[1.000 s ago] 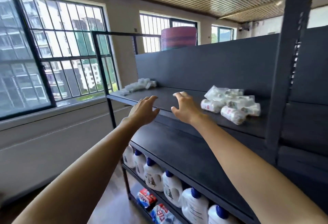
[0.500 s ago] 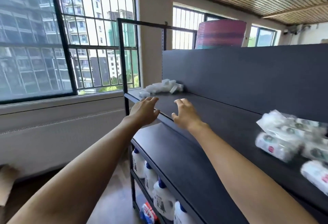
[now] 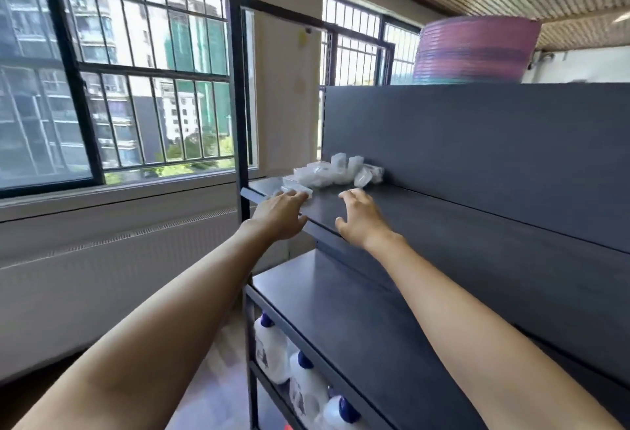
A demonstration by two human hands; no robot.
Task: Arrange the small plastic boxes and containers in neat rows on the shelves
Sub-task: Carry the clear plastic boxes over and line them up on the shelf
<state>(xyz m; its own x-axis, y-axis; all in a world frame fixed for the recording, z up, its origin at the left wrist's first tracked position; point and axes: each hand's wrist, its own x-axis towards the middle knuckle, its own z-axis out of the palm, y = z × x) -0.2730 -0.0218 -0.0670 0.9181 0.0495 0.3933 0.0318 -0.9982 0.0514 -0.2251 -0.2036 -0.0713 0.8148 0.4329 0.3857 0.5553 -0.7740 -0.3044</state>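
Note:
A loose heap of small clear plastic boxes lies at the far left end of the dark upper shelf, against its back panel. One flat box lies apart at the heap's near edge. My left hand hovers over the shelf's front edge with its fingers spread, the fingertips at that flat box. My right hand is beside it over the shelf, fingers apart and curled, a short way in front of the heap. Neither hand holds anything.
A second dark shelf lies below. Under it stand white bottles with blue caps. A black upright post marks the shelving's left end. A stack of pink basins sits on top. Barred windows and a wall are at left.
The view has swung left along the shelf; the wrapped packs at right have left the frame. Both hands have moved toward the heap of clear boxes, and the left fingertips now reach the flat box.

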